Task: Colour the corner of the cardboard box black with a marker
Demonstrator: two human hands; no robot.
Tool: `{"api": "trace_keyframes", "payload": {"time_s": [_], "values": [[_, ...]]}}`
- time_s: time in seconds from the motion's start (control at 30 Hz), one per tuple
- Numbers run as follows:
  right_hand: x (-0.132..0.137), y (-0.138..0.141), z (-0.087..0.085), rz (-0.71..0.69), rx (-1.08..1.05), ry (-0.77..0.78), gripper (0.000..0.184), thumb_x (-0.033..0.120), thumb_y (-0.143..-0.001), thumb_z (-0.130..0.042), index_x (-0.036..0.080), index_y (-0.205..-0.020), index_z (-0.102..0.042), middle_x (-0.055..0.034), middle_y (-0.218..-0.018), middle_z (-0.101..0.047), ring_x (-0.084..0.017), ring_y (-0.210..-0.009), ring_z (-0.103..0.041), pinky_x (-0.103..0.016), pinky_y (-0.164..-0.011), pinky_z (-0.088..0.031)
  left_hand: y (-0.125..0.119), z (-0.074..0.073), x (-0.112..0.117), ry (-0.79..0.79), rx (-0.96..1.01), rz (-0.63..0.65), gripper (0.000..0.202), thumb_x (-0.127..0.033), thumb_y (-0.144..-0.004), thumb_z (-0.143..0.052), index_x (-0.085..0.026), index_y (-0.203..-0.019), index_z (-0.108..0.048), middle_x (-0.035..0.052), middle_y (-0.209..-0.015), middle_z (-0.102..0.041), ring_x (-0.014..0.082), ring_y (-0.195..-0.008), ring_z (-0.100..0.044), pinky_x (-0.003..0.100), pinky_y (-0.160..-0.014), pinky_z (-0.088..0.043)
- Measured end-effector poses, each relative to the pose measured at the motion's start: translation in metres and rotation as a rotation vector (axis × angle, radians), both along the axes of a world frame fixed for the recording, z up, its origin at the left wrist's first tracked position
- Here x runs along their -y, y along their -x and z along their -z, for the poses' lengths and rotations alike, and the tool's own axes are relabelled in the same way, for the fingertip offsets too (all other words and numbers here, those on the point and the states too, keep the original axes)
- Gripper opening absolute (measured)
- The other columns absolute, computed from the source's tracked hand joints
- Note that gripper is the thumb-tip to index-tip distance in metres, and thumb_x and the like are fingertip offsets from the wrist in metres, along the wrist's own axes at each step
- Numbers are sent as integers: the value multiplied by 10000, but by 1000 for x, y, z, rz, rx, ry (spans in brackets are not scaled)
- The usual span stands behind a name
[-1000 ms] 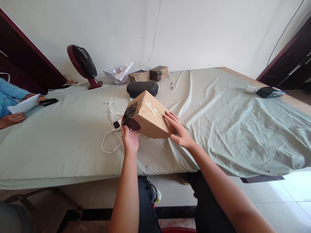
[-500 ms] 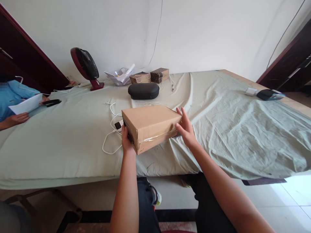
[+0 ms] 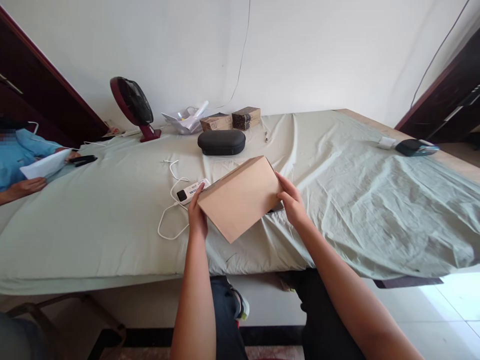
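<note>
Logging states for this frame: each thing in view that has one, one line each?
Cardboard box: tilted, held between both hands
Left hand: gripping box's left end
Right hand: gripping box's right end
Black case: closed
White cable: loosely looped
Fan: upright; running unclear
Two rear boxes: openness unclear
Cloth: wrinkled, most at right
Paper: held by another person

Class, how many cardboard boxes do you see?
3: held box between left hand and right hand; back-left box and back-right box near the wall, beyond the black case. Others may be hidden.
</note>
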State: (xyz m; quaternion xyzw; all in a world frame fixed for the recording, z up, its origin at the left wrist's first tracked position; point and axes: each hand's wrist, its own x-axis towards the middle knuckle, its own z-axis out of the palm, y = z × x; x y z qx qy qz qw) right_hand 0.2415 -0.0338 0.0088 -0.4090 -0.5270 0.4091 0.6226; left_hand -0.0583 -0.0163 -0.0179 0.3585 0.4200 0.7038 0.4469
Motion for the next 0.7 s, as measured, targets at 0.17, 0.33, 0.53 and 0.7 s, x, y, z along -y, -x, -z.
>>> {"api": "trace_keyframes", "payload": {"time_s": [0.17,0.33,0.53,0.7], "values": [[0,2,0,-28,71,-83,646,205,-804,-658,355,-1429,-723,51,-1573,-669,-313,-1583,-497,-522,-1368,-339,-3,-10,6,-47,72,45,609,-700,-851,-706,-244,-1246,-793,111,-1352,-764,298,-1263,-705,414,-1089,-533],[2,4,0,-39,114,-64,535,446,-942,-708,387,-1474,-684,37,-1624,-625,-314,-1599,-474,-556,-1375,-314,-9,-21,12,-96,76,88,542,-325,-716,-734,-286,-1252,-802,55,-1391,-757,295,-1345,-667,391,-1139,-519],[7,9,2,-116,-17,35,718,812,-936,-604,429,-1544,-610,46,-1776,-420,-356,-1686,-322,-640,-1335,-370,-18,-30,15,-226,34,71,588,-234,-711,-656,-319,-1275,-800,-2,-1535,-679,271,-1572,-493,371,-1320,-382],[7,10,2,-203,-55,182,827,816,-899,-626,462,-1633,-483,59,-1797,-374,-375,-1667,-351,-677,-1235,-488,-20,-36,21,-246,-1,27,622,-227,-678,-649,-298,-1276,-804,-31,-1632,-601,290,-1677,-338,384,-1374,-307]]}}
